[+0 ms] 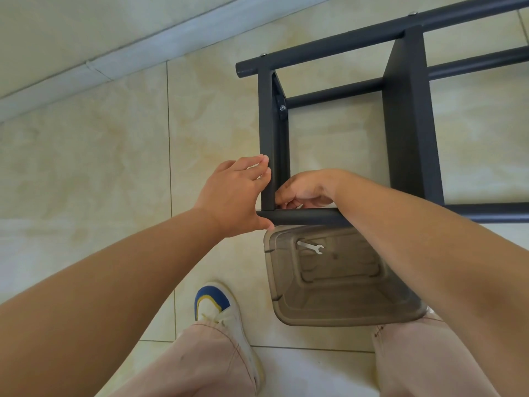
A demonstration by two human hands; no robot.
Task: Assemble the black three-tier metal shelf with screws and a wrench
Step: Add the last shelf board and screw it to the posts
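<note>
Shelf [406, 116] lies on its side on the floor; your left hand [237, 193] steadies its panel and tube, right hand [306, 191] pinches something hidden at the joint, likely a screw; fumble it and it drops, wrench [310, 247] idle in the bin [337, 310].

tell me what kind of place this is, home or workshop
Most likely a room in a home, not a workshop. The work happens right on a glossy beige tiled floor beside a pale baseboard, and the wrench sits in a plastic bin, with no workbench in view.
</note>
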